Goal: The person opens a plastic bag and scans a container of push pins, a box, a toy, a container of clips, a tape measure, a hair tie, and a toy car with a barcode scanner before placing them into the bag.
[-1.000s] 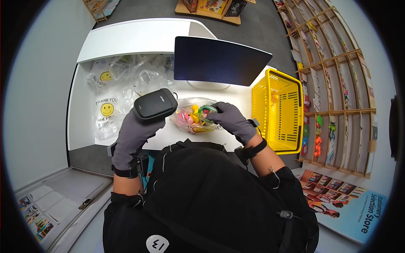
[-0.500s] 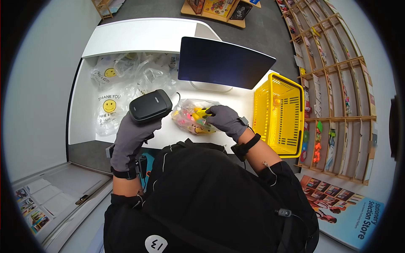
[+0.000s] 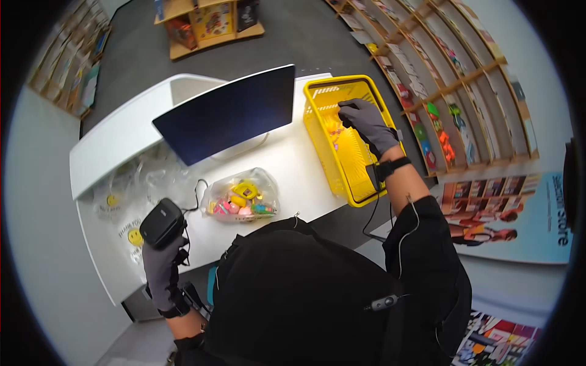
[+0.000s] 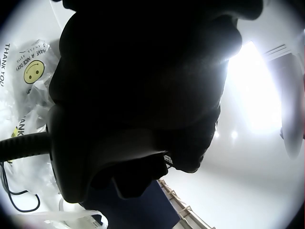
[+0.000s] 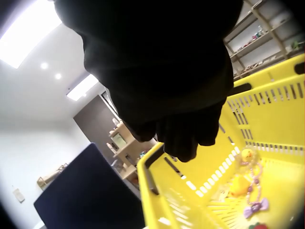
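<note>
My gloved left hand [image 3: 162,268] grips a black corded barcode scanner [image 3: 162,224] at the counter's left side; in the left wrist view the glove [image 4: 143,81] is a dark silhouette. The gloved right hand [image 3: 369,125] hangs over the yellow basket [image 3: 321,149] with fingers bent loosely and nothing seen in them. Inside the basket, the right wrist view shows a beaded necklace with a purple bow [image 5: 257,207] and small yellow duck pieces [image 5: 239,186]. Between the hands sits a clear plastic bag [image 3: 268,182] of small toys, a yellow gadget [image 3: 245,189] on top.
A dark monitor [image 3: 229,116] stands behind the toy bag. Smiley-printed plastic bags [image 3: 131,183] lie on the left of the white counter [image 3: 299,177]. Wall shelves [image 3: 464,85] rise beyond the basket on the right. The scanner's cable [image 3: 198,195] runs toward the bag of toys.
My right hand has left the toy bag and swung right, over the basket. A yellow gadget now lies on top in the bag. The head view has turned right; the left hand keeps the scanner.
</note>
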`<state>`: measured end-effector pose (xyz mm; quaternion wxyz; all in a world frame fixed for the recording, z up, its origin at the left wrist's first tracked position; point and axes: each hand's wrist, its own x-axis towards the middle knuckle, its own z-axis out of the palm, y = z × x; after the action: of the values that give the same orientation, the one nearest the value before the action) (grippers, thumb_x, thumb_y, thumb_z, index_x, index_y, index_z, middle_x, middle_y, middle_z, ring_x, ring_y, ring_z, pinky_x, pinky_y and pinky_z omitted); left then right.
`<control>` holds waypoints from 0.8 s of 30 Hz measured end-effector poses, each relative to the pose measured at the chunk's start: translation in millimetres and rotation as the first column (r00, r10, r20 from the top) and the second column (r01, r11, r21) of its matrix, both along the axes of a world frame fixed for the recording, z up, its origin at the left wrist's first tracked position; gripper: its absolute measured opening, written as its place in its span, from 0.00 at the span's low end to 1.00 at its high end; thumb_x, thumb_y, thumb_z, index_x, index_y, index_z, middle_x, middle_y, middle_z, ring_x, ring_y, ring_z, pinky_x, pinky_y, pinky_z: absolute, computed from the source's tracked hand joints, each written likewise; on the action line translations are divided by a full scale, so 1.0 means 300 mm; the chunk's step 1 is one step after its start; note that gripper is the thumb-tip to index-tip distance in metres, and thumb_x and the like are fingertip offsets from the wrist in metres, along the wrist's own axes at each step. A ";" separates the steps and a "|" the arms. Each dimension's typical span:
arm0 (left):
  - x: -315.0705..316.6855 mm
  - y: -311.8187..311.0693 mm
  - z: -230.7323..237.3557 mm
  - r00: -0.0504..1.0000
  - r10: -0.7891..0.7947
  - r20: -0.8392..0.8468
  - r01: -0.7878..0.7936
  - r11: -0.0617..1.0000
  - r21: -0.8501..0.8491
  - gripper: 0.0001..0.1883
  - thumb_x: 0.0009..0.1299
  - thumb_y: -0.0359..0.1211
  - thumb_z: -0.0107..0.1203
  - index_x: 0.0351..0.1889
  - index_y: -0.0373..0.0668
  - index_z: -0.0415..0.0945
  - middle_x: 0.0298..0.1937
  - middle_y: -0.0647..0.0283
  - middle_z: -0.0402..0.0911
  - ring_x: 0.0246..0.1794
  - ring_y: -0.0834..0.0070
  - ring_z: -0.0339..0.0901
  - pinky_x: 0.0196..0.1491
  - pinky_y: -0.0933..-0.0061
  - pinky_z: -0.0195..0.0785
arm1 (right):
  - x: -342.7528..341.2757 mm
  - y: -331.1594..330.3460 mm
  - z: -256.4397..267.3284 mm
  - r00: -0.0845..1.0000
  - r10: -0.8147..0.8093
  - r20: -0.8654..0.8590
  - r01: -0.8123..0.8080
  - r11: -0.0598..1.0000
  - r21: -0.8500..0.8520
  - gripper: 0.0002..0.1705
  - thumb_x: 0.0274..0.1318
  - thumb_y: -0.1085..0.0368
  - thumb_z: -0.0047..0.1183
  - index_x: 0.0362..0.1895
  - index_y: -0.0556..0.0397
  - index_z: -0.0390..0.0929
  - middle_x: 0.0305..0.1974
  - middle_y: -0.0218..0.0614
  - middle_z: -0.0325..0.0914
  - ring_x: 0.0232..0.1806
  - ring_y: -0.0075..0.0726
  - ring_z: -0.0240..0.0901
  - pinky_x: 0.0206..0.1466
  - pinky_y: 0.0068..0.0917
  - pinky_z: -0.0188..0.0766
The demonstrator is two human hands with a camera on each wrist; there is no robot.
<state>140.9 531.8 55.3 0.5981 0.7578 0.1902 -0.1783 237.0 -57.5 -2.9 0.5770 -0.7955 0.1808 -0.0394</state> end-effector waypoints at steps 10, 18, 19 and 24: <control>0.070 -0.145 0.112 0.999 0.015 -0.050 -0.009 0.993 0.120 0.24 0.68 0.35 0.66 0.60 0.35 0.86 0.36 0.61 0.85 0.26 0.77 0.76 0.27 0.75 0.66 | 0.050 -0.216 -0.482 0.868 -0.002 -0.497 -0.416 0.544 -0.729 0.28 0.64 0.51 0.65 0.66 0.45 0.85 0.61 0.49 0.86 0.64 0.56 0.84 0.68 0.47 0.78; 0.100 -0.172 0.106 0.993 0.093 -0.070 -0.081 0.984 0.156 0.23 0.69 0.36 0.66 0.59 0.34 0.87 0.34 0.61 0.83 0.24 0.76 0.74 0.26 0.75 0.61 | 0.070 -0.238 -0.671 0.784 -0.179 -0.595 -0.449 0.499 -0.741 0.21 0.72 0.56 0.52 0.62 0.42 0.87 0.64 0.47 0.85 0.63 0.55 0.85 0.65 0.49 0.81; 0.104 -0.172 0.106 0.992 0.098 -0.073 -0.086 0.985 0.150 0.23 0.69 0.36 0.66 0.59 0.34 0.87 0.34 0.61 0.83 0.24 0.76 0.74 0.26 0.75 0.61 | 0.081 -0.260 -0.716 0.774 -0.213 -0.597 -0.420 0.533 -0.734 0.20 0.71 0.55 0.53 0.59 0.43 0.89 0.62 0.47 0.87 0.62 0.55 0.86 0.64 0.50 0.81; 0.113 -0.170 0.092 0.995 0.053 -0.088 -0.039 0.987 0.156 0.22 0.69 0.36 0.66 0.60 0.35 0.87 0.36 0.60 0.85 0.27 0.76 0.75 0.26 0.75 0.63 | 0.070 -0.295 -0.735 0.744 -0.214 -0.633 -0.435 0.564 -0.702 0.20 0.65 0.51 0.57 0.49 0.47 0.93 0.51 0.48 0.90 0.56 0.56 0.88 0.59 0.50 0.83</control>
<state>174.8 480.7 82.7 0.5325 0.7881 0.2480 -0.1839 258.2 -145.9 -223.3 0.0399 -0.9384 0.2767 0.2030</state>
